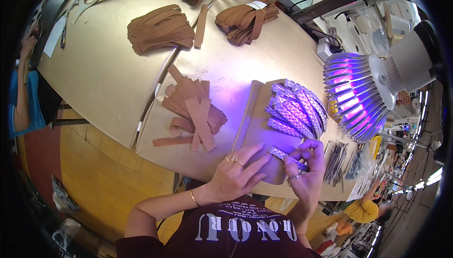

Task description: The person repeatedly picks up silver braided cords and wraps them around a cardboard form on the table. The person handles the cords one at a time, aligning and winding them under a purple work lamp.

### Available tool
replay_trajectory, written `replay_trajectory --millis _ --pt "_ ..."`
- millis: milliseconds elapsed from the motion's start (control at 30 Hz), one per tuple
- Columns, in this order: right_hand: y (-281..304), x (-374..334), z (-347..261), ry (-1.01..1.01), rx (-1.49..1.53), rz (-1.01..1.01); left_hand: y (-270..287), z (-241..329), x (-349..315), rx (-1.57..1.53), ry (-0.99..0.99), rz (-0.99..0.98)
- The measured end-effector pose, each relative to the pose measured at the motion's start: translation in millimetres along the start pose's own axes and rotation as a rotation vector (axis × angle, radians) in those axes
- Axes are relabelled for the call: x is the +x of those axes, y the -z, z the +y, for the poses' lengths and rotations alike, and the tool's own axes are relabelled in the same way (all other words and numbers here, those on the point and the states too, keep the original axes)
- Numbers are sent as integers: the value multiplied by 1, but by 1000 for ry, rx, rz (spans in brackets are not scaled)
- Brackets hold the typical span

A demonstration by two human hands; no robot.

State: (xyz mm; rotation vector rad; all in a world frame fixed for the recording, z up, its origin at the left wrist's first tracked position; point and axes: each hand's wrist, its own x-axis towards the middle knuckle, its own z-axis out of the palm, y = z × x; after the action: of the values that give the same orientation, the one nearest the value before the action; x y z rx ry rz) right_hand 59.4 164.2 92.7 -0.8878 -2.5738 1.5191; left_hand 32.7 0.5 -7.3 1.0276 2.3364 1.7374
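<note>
A short braided strap lies on a tan board close in front of me. My right hand is closed on the strap's right part, thumb and fingers pinched together. My left hand rests at the board's near edge, fingers stretched out and apart, its fingertips just left of the strap; nothing shows in it. Just beyond both hands, a pile of braided straps covers the board's right part, tinted violet by the light.
Loose brown strips are heaped left of the board, with brown bundles farther back. A large finned lamp overhangs the right side. Scissors lie far left. Another person's arm shows at the left edge.
</note>
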Motion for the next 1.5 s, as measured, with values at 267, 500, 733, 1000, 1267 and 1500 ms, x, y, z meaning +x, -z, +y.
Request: replay_trajectory --millis 267,500,733,1000,1267,1500 --pt "1 1 -1 13 -17 -8 1 3 1 -8 12 1" --pt "1 3 0 33 -22 -16 0 3 2 -32 28 10" --pt "1 2 -3 81 -57 -48 1 7 6 32 51 -35" --pt "35 7 8 99 -265 -88 1 12 7 98 65 -55" --pt "57 1 27 98 -266 -81 -2 13 7 160 39 -47" --pt "52 5 48 62 -176 -92 -1 16 8 204 43 -76"
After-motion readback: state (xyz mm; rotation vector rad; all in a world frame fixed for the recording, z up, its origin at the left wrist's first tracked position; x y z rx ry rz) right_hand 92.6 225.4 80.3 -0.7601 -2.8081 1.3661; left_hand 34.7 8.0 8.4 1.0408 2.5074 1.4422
